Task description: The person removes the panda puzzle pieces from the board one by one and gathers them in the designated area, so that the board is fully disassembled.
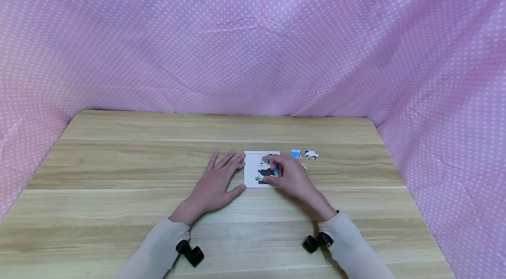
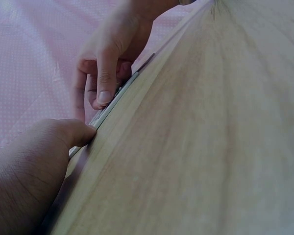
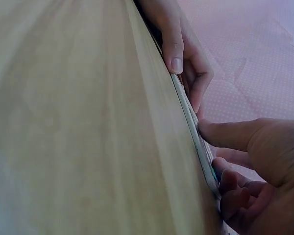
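A white puzzle board [image 1: 251,178] lies flat on the table, its recess partly filled with a panda picture [image 1: 266,172]. My left hand [image 1: 215,184] rests with spread fingers at the board's left edge, the thumb at its near left corner. Over the board's right part is my right hand [image 1: 291,175]. Its thumb and index finger are spread apart and touch the picture, while the other fingers curl beneath the palm. I see no piece between them. The right hand [image 3: 264,161] hides the board's right side. From the left wrist view, the board [image 2: 112,105] appears edge-on.
Right of the board lie a blue puzzle piece [image 1: 295,153] and a black-and-white piece [image 1: 311,154]. Another small piece [image 1: 304,166] shows partly behind the right hand. The wooden table [image 1: 118,160] ends at a pink dotted cloth [image 1: 237,50] behind and at the sides.
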A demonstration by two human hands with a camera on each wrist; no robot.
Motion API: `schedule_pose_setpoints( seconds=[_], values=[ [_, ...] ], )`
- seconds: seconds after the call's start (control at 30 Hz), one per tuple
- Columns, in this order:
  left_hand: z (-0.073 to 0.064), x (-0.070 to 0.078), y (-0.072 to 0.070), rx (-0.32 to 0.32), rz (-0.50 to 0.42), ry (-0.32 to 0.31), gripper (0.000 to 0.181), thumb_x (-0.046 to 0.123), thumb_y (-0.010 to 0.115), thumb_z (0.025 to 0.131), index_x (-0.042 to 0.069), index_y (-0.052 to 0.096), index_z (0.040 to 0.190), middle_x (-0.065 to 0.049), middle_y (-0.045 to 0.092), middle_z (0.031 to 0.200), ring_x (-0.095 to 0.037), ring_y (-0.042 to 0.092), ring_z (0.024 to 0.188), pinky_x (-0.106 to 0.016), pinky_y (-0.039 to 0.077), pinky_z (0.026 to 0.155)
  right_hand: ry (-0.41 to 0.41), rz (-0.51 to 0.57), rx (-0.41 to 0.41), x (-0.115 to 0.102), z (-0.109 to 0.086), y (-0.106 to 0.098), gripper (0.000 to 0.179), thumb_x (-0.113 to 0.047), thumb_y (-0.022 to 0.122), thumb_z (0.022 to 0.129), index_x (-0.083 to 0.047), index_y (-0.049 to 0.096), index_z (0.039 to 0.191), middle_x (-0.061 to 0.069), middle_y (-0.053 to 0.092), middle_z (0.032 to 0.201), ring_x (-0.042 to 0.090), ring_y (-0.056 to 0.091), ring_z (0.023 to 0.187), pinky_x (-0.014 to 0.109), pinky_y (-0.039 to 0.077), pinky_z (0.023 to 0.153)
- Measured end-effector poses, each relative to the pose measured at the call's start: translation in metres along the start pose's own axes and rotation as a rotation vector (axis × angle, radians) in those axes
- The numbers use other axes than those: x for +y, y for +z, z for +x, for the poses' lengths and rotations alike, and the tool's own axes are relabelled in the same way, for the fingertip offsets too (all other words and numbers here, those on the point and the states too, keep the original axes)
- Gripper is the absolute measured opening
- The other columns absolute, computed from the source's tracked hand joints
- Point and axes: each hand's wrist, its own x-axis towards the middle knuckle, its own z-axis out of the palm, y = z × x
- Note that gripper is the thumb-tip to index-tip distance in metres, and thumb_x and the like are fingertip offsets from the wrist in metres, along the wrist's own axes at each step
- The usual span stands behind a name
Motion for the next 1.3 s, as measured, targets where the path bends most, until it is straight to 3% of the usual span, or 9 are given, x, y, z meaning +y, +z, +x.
schedule_pose_setpoints(
  seconds=[0.3,0.8,1.3],
  values=[
    [0.001,0.0,0.0,-0.001,0.002,-0.003,0.066,0.051,0.065,0.107,0.011,0.057,0.159,0.001,0.039,0.179,-0.027,0.027,0.169,-0.059,-0.002,0.139,-0.009,-0.036,-0.065,-0.004,0.004,-0.004,0.056,-0.012,0.096,0.087,-0.01,0.075,0.14,0.0,0.063,0.096,0.013,0.052,0.078,0.025,0.045,0.069],
    [0.003,-0.001,0.002,0.004,0.01,0.006,0.066,0.05,0.066,0.107,0.011,0.057,0.159,0.003,0.039,0.179,-0.027,0.027,0.169,-0.059,-0.001,0.139,-0.007,-0.031,-0.131,-0.007,0.008,-0.011,0.05,-0.011,0.095,0.088,-0.008,0.073,0.133,0.001,0.061,0.093,0.016,0.052,0.084,0.03,0.045,0.077],
    [0.001,-0.001,0.0,0.004,0.004,0.003,0.066,0.05,0.067,0.106,0.01,0.058,0.159,0.002,0.04,0.179,-0.026,0.027,0.169,-0.059,-0.002,0.139,0.001,-0.018,-0.11,-0.008,0.007,-0.008,0.049,-0.011,0.095,0.088,-0.008,0.072,0.131,0.002,0.061,0.095,0.015,0.051,0.082,0.028,0.043,0.075]
  ],
)
